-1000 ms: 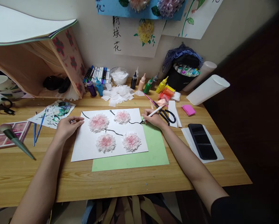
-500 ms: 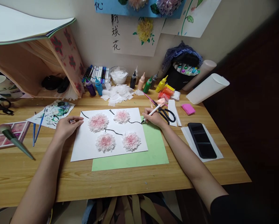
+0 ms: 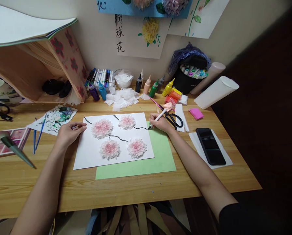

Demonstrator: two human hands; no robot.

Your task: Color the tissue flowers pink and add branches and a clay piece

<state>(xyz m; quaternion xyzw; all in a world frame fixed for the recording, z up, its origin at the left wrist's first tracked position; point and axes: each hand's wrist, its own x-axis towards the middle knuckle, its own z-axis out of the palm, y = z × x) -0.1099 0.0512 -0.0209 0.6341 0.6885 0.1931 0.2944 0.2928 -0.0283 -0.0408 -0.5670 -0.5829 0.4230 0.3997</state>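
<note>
My right hand (image 3: 160,121) pinches a white marker (image 3: 160,115). Its dark tip rests at the right edge of a white sheet (image 3: 87,153), where a thin black line ends. The sheet carries pink-and-white paper flowers (image 3: 102,128) with black lines drawn near them. It partly covers a green sheet (image 3: 162,160). My left hand (image 3: 71,133) lies at the sheet's left edge, fingertips touching it. Its fingers are curled, and a small thing shows under them that I cannot make out. Black-handled scissors (image 3: 173,120) lie just beyond my right hand.
Paint bottles (image 3: 154,88), a pile of white tissue pieces (image 3: 121,98) and a bowl (image 3: 123,79) stand at the back. A phone (image 3: 211,147) lies on the right. Brushes (image 3: 40,133), a paint-stained paper (image 3: 55,120) and a palette (image 3: 16,133) are on the left.
The view has shifted very slightly. Both hands keep nearly the same place, and the marker tip stays at the end of the line by the sheet's right edge.
</note>
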